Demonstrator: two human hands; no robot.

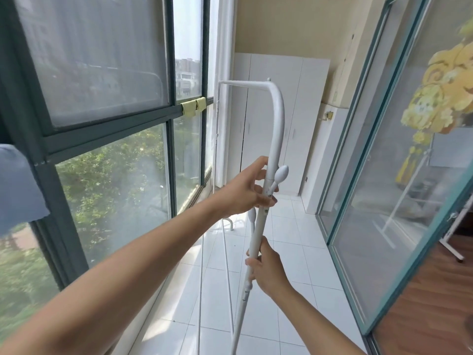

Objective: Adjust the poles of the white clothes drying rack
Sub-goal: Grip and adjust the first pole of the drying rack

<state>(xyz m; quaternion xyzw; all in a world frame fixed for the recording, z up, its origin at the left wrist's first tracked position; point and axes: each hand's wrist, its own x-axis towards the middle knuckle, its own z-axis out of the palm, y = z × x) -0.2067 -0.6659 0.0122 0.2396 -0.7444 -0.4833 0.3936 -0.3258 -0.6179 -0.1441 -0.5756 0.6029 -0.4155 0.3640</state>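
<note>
The white clothes drying rack (pixel 277 119) stands in front of me on the balcony. Its near pole rises at a slant, curves over at the top and joins a horizontal bar running left to a thin far pole (pixel 216 139). My left hand (pixel 245 190) grips the near pole at a joint, just below a white oval knob (pixel 281 174) that sticks out to the right. My right hand (pixel 268 270) holds the lower section of the same pole. A second white knob (pixel 252 215) shows between the two hands.
Tall dark-framed windows (pixel 107 129) run along the left. A glass sliding door (pixel 399 180) lines the right, with wooden floor behind it. A white cabinet (pixel 302 119) stands at the far end. The floor is white tile (pixel 289 242). The rack's thin lower rods (pixel 227 272) cross the floor.
</note>
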